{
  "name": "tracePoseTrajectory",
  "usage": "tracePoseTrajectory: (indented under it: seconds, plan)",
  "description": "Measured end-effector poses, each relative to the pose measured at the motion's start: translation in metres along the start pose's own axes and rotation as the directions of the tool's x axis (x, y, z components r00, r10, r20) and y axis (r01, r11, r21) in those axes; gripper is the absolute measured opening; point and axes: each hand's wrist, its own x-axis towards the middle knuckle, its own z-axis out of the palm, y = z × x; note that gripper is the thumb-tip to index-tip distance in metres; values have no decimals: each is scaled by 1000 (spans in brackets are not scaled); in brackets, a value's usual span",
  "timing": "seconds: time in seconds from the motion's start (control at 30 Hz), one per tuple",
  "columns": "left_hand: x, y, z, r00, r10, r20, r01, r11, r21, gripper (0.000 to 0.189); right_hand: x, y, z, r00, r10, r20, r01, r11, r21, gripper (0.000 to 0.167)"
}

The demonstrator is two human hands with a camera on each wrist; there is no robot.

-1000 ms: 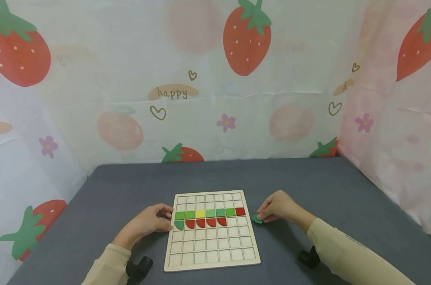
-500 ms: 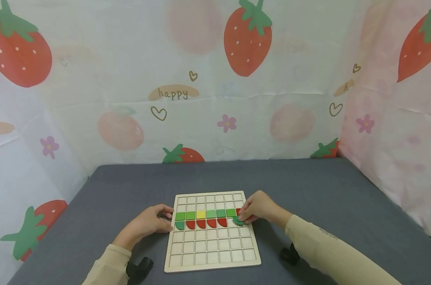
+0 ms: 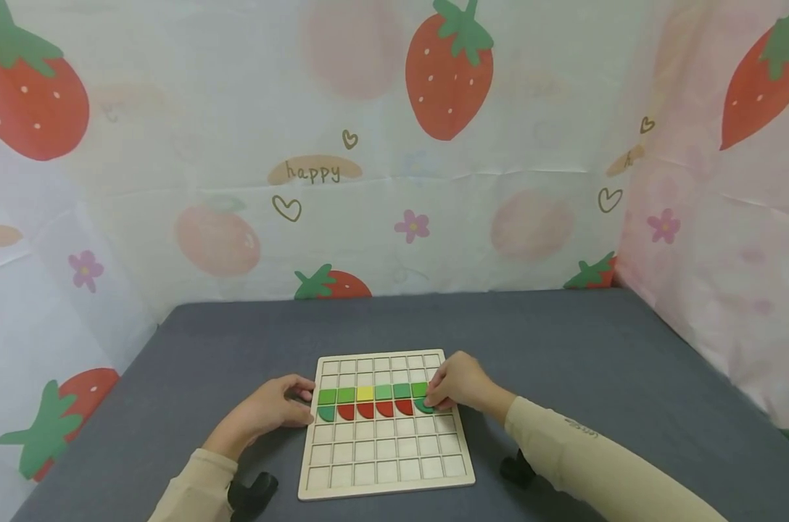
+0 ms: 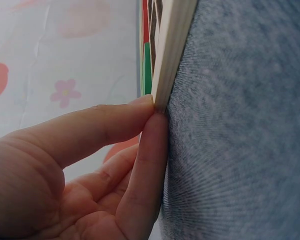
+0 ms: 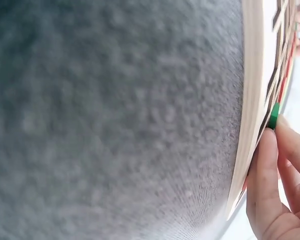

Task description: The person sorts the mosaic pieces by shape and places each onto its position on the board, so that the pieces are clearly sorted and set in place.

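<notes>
A pale wooden grid board (image 3: 384,451) lies on the dark cloth. My left hand (image 3: 273,406) holds its left edge; in the left wrist view the thumb and a finger pinch the corner of the wooden rim (image 4: 173,55). Over the board's right part, my right hand (image 3: 463,383) pinches a green quarter-round tile (image 3: 422,406). That tile sits at the sixth cell of the second coloured row, right beside a red quarter-round tile (image 3: 404,407). Seen from the right wrist, thumb and finger grip the green tile (image 5: 273,116) close over the grid. The hand hides the row's right end.
Above the quarter-round tiles runs a row of square tiles, mostly green with one yellow tile (image 3: 365,394). A green quarter-round tile (image 3: 325,413) begins the lower row. Dark grey cloth (image 3: 551,341) surrounds the board, and a strawberry-print curtain (image 3: 368,217) stands behind.
My right hand has carried the green quarter-round tile left, from beside the board over the last column to the sixth cell. My left hand stays at the board's left edge.
</notes>
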Motion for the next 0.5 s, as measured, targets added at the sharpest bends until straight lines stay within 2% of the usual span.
tracePoseTrajectory:
  seconds: [0.5]
  plan:
    - [0,-1,-2,1000,-16,0,16,1000,-3,57,-2,-4,7,999,3,-52,-6,999,-54,14]
